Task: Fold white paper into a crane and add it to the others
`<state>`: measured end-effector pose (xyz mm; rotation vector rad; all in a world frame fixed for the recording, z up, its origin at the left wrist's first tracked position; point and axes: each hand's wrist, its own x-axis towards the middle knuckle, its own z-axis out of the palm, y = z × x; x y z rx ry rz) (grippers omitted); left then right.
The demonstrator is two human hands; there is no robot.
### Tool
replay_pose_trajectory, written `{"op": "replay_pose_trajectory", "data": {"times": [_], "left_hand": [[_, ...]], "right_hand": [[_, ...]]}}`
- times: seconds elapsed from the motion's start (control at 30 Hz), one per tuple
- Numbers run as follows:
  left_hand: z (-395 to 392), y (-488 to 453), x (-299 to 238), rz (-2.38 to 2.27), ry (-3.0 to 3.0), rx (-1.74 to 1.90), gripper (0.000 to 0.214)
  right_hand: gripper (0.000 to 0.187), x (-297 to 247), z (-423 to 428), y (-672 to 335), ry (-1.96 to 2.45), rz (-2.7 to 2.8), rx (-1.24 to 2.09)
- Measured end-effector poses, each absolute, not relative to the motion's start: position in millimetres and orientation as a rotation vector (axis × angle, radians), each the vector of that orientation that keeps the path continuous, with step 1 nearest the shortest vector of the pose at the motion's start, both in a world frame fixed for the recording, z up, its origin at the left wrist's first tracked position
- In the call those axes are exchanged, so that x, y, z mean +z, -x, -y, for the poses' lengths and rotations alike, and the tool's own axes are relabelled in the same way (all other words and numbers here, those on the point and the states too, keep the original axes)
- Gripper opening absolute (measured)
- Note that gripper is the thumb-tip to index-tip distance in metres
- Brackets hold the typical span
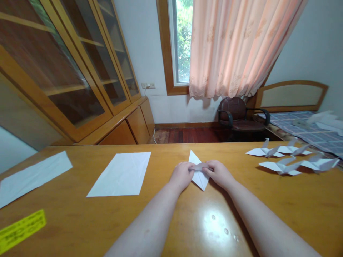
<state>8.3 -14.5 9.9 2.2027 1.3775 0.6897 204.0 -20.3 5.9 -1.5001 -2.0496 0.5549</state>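
A partly folded piece of white origami paper [200, 180] lies on the table in front of me, a pointed diamond with a raised flap across its middle. My left hand [182, 175] pinches the flap's left end between thumb and fingers. At the flap's right end, my right hand [218, 172] grips it the same way. One tip of the paper points away from me and another towards me. The undersides of the fingers are hidden.
Several folded paper cranes [281, 166] stand at the table's right. White paper sheets [122, 175] lie to the left, near a yellow label [23, 230]. Beyond the wooden table [171, 221] are a brown armchair [235, 112], a bed and a glass-doored cabinet [80, 71].
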Motion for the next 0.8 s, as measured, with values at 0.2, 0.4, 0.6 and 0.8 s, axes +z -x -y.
{"op": "replay_pose_trajectory", "data": {"times": [0.2, 0.4, 0.6, 0.8], "left_hand": [[13.3, -6.1, 9.0, -1.474, -2.158, 0.602, 0.034], [13.8, -5.8, 13.0, -1.447, -2.215, 0.557, 0.034], [13.3, -6.5, 10.3, -1.441, -2.180, 0.605, 0.038], [12.2, -7.0, 11.1, -1.504, -2.166, 0.596, 0.033]], "right_hand": [[0.020, 4.7, 21.2, -204.0, 1.500, 2.030, 0.585], [0.025, 2.1, 19.7, -205.2, 1.443, 2.047, 0.598], [0.025, 6.8, 21.6, -203.7, 1.556, 2.034, 0.546], [0.025, 12.2, 23.6, -201.4, 1.664, 2.028, 0.433]]}}
